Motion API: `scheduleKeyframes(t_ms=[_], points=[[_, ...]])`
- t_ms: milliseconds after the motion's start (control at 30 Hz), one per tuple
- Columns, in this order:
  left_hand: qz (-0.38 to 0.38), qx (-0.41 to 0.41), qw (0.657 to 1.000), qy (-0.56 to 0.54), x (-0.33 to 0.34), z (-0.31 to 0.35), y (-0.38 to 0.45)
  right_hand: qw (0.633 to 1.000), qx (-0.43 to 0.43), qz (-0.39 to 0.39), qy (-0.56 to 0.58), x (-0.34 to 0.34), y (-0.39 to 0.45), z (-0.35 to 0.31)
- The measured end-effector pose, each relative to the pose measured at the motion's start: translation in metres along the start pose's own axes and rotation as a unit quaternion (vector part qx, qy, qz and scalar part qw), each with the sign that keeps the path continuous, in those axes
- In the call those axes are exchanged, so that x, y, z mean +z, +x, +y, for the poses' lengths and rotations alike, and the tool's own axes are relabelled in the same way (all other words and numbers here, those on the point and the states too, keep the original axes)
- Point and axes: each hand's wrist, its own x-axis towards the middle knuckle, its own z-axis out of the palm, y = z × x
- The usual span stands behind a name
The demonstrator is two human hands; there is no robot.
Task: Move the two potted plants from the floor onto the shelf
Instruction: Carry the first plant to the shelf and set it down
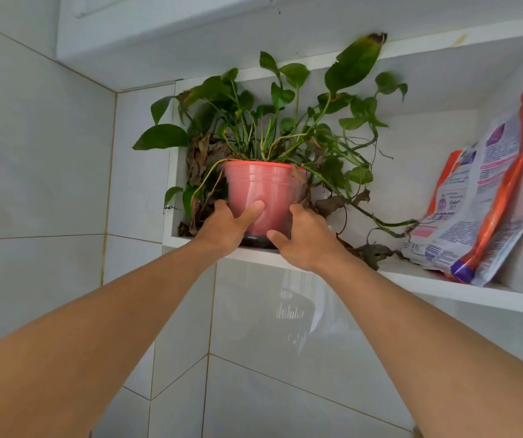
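Note:
A pink plastic pot (269, 191) with a leafy green trailing plant (285, 121) stands at the left end of a white wall shelf (412, 292), its dark base at the front edge. My left hand (227, 227) holds the pot's lower left side, thumb across the front. My right hand (307, 240) holds the lower right side, fingers around it. Dry brown leaves hang around the pot, and a vine trails to the right along the shelf. Only one potted plant is in view.
An orange, white and purple bag (481, 197) leans against the right wall of the shelf niche. Grey tiled walls (48, 169) surround the shelf, with a corner at the left. The niche's ceiling is just above the tallest leaf (355, 61).

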Motion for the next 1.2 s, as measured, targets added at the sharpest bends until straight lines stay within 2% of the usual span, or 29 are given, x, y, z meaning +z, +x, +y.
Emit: scheduleKeyframes(t_ms=[267,567,967,1200], points=[[0.015,-0.021,0.999,0.029,-0.001,-0.011,0.013,0.993,0.008,-0.074,-0.088,0.010,0.009,-0.007],[0.018,-0.032,0.997,0.064,0.000,-0.014,0.021,0.986,0.039,-0.125,-0.106,0.014,0.016,-0.008],[-0.028,-0.051,0.996,0.066,-0.003,-0.024,0.020,0.987,0.040,-0.122,-0.094,0.010,0.008,-0.014],[-0.003,-0.069,0.993,0.094,0.002,-0.021,0.024,0.987,0.040,-0.125,-0.096,0.011,0.007,-0.014]])
